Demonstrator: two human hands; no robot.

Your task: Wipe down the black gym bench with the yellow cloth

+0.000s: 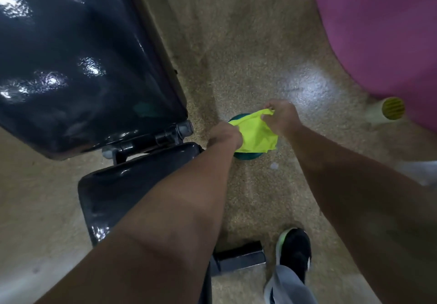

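Both hands, left [224, 135] and right [282, 118], pinch yellow cloth [256, 135] above floor, beside black bench [82, 67]. Risk: bunched cloth wipes unevenly; loose grip drops it

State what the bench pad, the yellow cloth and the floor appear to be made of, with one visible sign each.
Bench pad: probably glossy vinyl or leather-like upholstery; sharp light reflections.
Yellow cloth: soft thin fabric; it folds and drapes.
Floor: speckled hard surface, perhaps rubber or stone composite; slight sheen.

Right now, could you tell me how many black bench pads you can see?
2: the large pad at upper left and the smaller pad below it past the hinge, partly hidden by the left forearm.
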